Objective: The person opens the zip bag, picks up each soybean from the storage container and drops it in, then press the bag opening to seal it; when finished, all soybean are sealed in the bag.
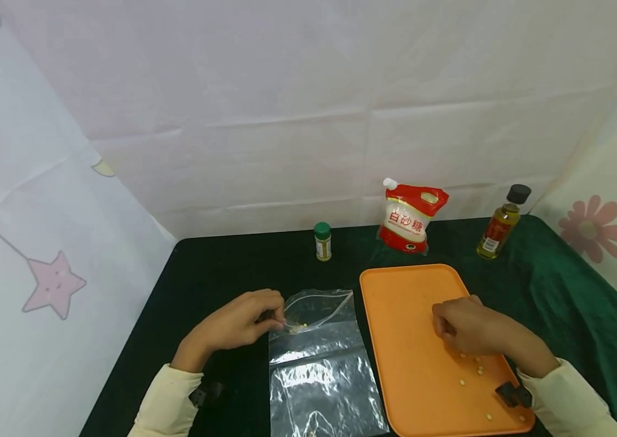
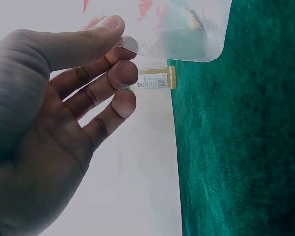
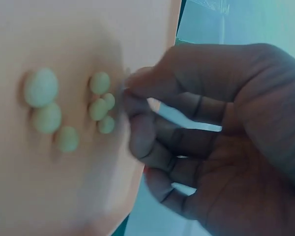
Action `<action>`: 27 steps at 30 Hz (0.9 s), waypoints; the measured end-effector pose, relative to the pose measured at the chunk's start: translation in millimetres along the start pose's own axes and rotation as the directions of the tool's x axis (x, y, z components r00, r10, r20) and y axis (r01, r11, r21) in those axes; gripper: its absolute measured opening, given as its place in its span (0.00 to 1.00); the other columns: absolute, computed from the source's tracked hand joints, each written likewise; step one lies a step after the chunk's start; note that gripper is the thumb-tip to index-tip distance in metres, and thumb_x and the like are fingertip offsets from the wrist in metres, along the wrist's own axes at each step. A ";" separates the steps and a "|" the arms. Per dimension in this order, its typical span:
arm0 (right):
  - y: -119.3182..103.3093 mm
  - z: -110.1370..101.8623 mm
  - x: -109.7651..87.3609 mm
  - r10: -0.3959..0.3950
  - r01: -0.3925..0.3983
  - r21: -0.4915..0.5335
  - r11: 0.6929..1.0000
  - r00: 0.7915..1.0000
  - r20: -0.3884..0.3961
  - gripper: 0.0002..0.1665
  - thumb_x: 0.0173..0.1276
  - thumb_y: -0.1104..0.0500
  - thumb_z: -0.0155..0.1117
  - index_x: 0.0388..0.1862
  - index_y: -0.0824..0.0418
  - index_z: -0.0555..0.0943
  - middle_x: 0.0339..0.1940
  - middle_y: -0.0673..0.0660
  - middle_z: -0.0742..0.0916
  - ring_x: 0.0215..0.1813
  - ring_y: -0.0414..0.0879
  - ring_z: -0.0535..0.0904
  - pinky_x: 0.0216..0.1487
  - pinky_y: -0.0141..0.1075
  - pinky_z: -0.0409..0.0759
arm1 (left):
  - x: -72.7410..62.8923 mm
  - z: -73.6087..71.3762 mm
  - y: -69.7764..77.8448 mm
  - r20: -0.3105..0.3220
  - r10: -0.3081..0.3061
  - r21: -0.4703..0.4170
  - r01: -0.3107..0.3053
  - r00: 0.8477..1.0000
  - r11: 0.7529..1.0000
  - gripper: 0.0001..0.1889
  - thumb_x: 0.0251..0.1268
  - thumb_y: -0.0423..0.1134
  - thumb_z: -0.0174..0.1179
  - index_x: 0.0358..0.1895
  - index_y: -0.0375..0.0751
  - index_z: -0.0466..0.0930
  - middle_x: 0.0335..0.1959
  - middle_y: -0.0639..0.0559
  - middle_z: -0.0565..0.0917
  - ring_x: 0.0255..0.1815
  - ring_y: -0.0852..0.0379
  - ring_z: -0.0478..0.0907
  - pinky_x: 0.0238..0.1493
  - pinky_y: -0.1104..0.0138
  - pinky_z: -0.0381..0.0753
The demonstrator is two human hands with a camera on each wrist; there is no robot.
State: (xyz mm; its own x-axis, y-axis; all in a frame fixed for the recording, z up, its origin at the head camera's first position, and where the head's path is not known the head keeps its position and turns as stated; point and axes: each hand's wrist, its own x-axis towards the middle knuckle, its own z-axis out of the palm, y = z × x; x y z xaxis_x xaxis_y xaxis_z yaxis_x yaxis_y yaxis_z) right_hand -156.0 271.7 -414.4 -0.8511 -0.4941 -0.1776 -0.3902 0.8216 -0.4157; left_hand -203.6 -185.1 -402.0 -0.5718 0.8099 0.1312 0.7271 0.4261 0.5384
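Note:
My left hand [image 1: 248,318] pinches the edge of the mouth of a clear zip-lock bag [image 1: 314,364] between thumb and fingertips. The bag lies on the dark green cloth with its mouth parted, and a few soybeans [image 1: 299,328] show inside near the opening. Over the orange tray [image 1: 404,340], my right hand [image 1: 475,325] points down with its fingers curled and thumb and forefinger tips together. Several pale yellow soybeans [image 3: 99,109] lie on the tray right beside those fingertips. I cannot tell whether a soybean is between them.
Behind the bag stands a small green-capped bottle [image 1: 323,241]. A red and white sugar pouch [image 1: 411,217] stands behind the tray, with a black-capped oil bottle [image 1: 500,224] to its right. Printed cloth [image 1: 308,121] hangs close behind the table [image 1: 221,267].

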 end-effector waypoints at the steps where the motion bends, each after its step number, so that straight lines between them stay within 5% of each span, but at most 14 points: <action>1: 1.1 0.1 1.4 -0.010 0.010 0.007 1.000 1.000 -0.022 0.17 0.63 0.66 0.69 0.26 0.48 0.74 0.21 0.42 0.73 0.26 0.37 0.69 0.35 0.40 0.65 | -0.1 0.1 0.2 0.001 -0.004 -0.001 0.004 1.000 1.000 0.08 0.68 0.34 0.66 0.36 0.54 0.78 0.35 0.63 0.77 0.33 0.65 0.71 0.35 0.68 0.75; 5: 4.4 -1.8 6.2 -0.030 0.040 0.065 0.997 0.989 -0.142 0.14 0.64 0.65 0.70 0.30 0.48 0.76 0.25 0.41 0.76 0.29 0.37 0.72 0.29 0.32 0.72 | -0.2 0.3 0.3 0.001 -0.011 0.002 0.011 1.000 1.000 0.09 0.68 0.34 0.66 0.36 0.54 0.78 0.35 0.64 0.76 0.33 0.64 0.71 0.35 0.68 0.75; 12: 4.8 -0.8 11.9 0.031 0.073 0.269 0.960 0.931 -0.363 0.05 0.71 0.56 0.69 0.37 0.48 0.80 0.37 0.42 0.83 0.42 0.42 0.77 0.50 0.51 0.76 | 0.1 0.8 -0.8 -0.007 -0.002 0.006 0.002 1.000 1.000 0.08 0.68 0.34 0.66 0.36 0.53 0.77 0.34 0.64 0.75 0.33 0.65 0.71 0.35 0.69 0.75; 15: 3.1 -0.1 15.7 0.053 0.124 0.413 0.902 0.918 -0.392 0.03 0.73 0.53 0.66 0.41 0.50 0.81 0.43 0.46 0.83 0.48 0.46 0.77 0.54 0.51 0.75 | -0.1 0.6 -1.1 -0.007 -0.004 0.005 0.004 1.000 1.000 0.08 0.68 0.34 0.66 0.36 0.53 0.77 0.34 0.64 0.75 0.33 0.65 0.71 0.35 0.69 0.75; 22: -5.9 2.6 24.2 0.039 0.253 0.659 0.708 0.918 -0.394 0.08 0.75 0.59 0.63 0.48 0.61 0.80 0.49 0.60 0.81 0.49 0.57 0.79 0.51 0.38 0.81 | -0.6 -0.2 -0.7 -0.010 -0.002 0.007 0.002 1.000 1.000 0.09 0.68 0.34 0.66 0.36 0.54 0.77 0.35 0.65 0.76 0.33 0.66 0.71 0.35 0.69 0.75; 27: -14.7 4.4 31.5 0.011 0.296 0.709 0.640 0.920 -0.393 0.06 0.75 0.62 0.62 0.47 0.63 0.78 0.47 0.62 0.82 0.47 0.66 0.77 0.52 0.40 0.81 | -0.5 0.2 -1.4 -0.013 0.009 0.006 -0.009 1.000 1.000 0.08 0.68 0.34 0.66 0.37 0.53 0.77 0.35 0.64 0.76 0.34 0.66 0.71 0.35 0.69 0.75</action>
State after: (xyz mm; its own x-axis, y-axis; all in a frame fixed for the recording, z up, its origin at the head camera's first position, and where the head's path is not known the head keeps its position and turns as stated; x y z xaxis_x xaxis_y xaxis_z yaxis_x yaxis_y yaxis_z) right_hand -175.6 242.8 -417.7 -0.9248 -0.3339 0.1825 -0.2519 0.1777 -0.9513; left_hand -204.3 -186.0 -402.9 -0.5704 0.8081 0.1470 0.7342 0.4213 0.5325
